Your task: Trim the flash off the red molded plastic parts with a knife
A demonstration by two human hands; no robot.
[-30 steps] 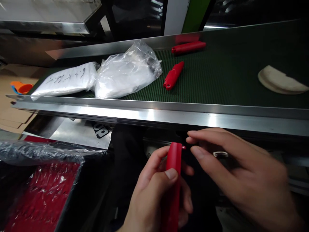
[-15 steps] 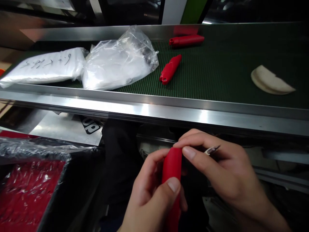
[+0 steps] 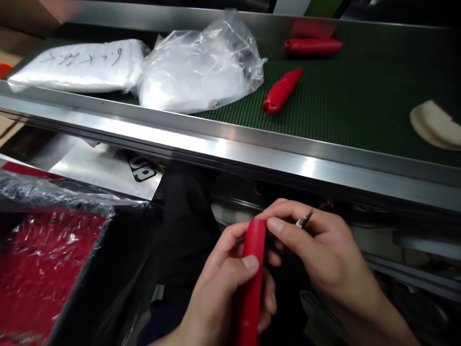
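Observation:
A long red plastic part (image 3: pixel 255 238) with a tapered top stands nearly upright in my left hand (image 3: pixel 219 288), the thumb pressed along its near face and fingers wrapped behind. At the part's top end, the thumb and forefinger of my right hand (image 3: pixel 320 254) are touching its edge. A slim tool with a pointed metal tip (image 3: pixel 304 220) sticks out between the fingers of that same hand, its tip turned away from the part. The rest of the tool is hidden in the hand.
Beyond a metal rail (image 3: pixel 230 137) runs a green conveyor belt (image 3: pixel 360 86). On it lie two red parts (image 3: pixel 312 46), white plastic bags (image 3: pixel 201 72) and a pale half-round pad (image 3: pixel 434 125). At lower left, a plastic-lined black box (image 3: pixel 93 269) holds red parts (image 3: pixel 46 274).
The view has swung, so the belt and its things sit higher and mostly further right. The red part has turned slightly in my left hand, showing its edge; both hands keep their hold.

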